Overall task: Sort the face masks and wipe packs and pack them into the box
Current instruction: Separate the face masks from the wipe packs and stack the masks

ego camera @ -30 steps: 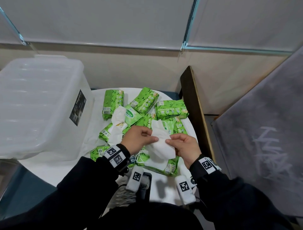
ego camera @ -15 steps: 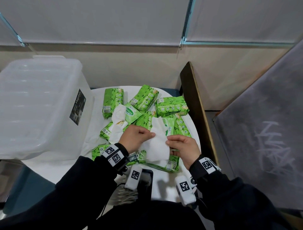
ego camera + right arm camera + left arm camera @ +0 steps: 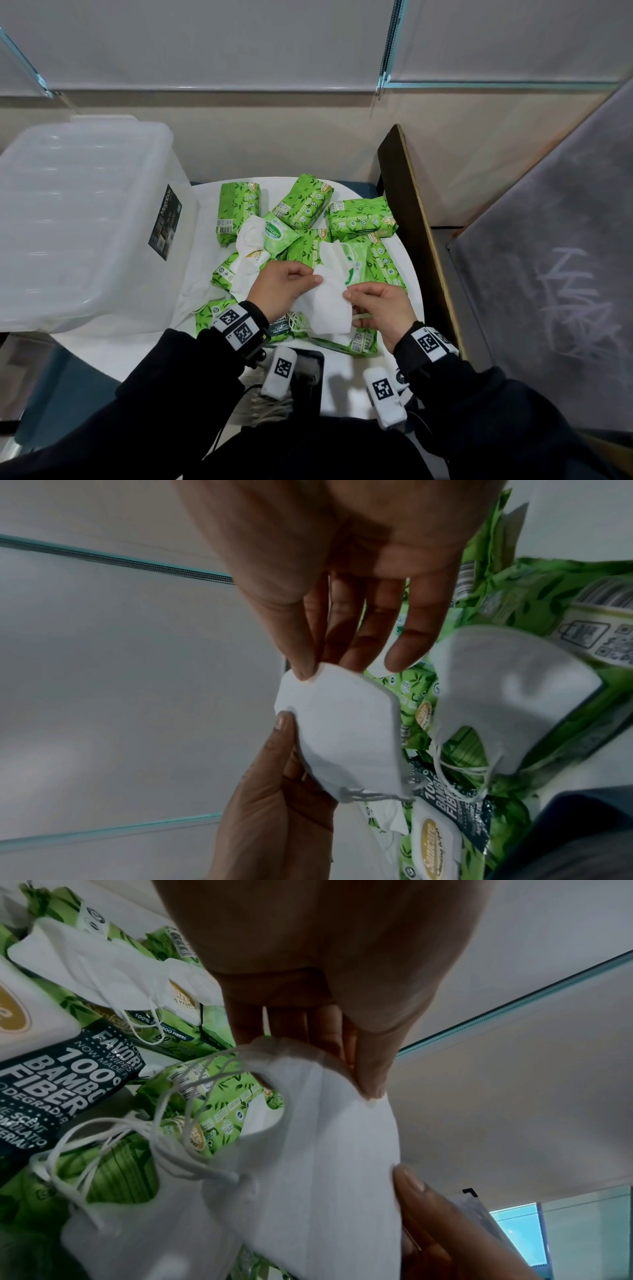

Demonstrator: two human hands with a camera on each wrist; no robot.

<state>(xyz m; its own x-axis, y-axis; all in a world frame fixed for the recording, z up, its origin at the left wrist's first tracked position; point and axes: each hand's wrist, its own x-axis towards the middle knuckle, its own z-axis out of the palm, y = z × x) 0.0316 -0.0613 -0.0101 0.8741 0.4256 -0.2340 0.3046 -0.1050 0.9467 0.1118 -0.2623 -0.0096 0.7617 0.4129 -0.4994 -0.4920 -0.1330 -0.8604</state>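
Observation:
Both hands hold one white face mask (image 3: 327,308) above the pile. My left hand (image 3: 317,279) pinches its left edge between thumb and fingers (image 3: 371,1088). At the right edge, my right hand (image 3: 347,295) pinches it with thumb and fingertips (image 3: 303,669). The mask (image 3: 342,723) hangs with its ear loops (image 3: 192,1096) dangling. Another mask (image 3: 248,246) lies on the green wipe packs (image 3: 359,222), and one more mask (image 3: 507,693) rests on packs near my right hand. Several wipe packs cover the white round table (image 3: 342,390). The translucent box (image 3: 85,222) stands at the left.
A wooden board (image 3: 407,212) stands on edge along the table's right side, with a grey panel (image 3: 548,257) beyond it. A dark flat object (image 3: 310,377) and two white tagged blocks (image 3: 281,370) lie at the table's near edge.
Both hands keep pinching the same mask at much the same spot over the pile. The head view has shifted slightly.

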